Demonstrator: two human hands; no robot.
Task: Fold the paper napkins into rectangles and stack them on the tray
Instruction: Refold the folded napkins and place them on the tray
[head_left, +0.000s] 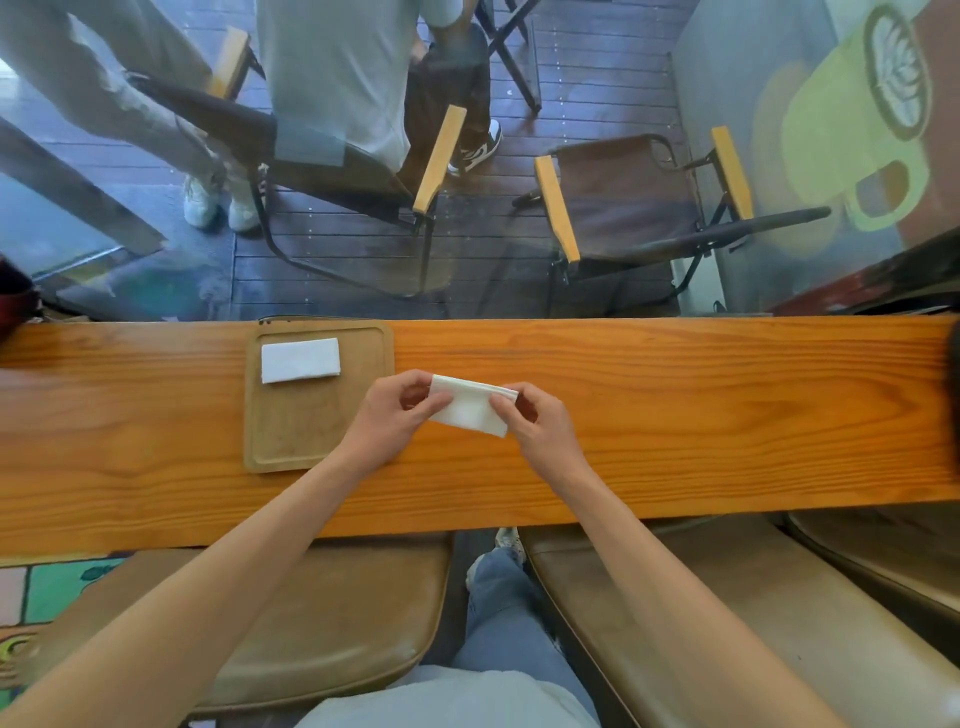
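A white paper napkin (467, 408), folded to a rectangle, is held just above the wooden counter between both hands. My left hand (392, 415) pinches its left end and my right hand (535, 423) pinches its right end. To the left lies a square wooden tray (311, 436) with one folded white napkin (300, 359) resting flat in its far part. The held napkin is right of the tray, apart from it.
The long wooden counter (675, 415) runs left to right against a glass window. Beyond the glass are folding chairs (639, 208) and standing people (332, 78). Padded brown stools (322, 623) sit below the counter's near edge.
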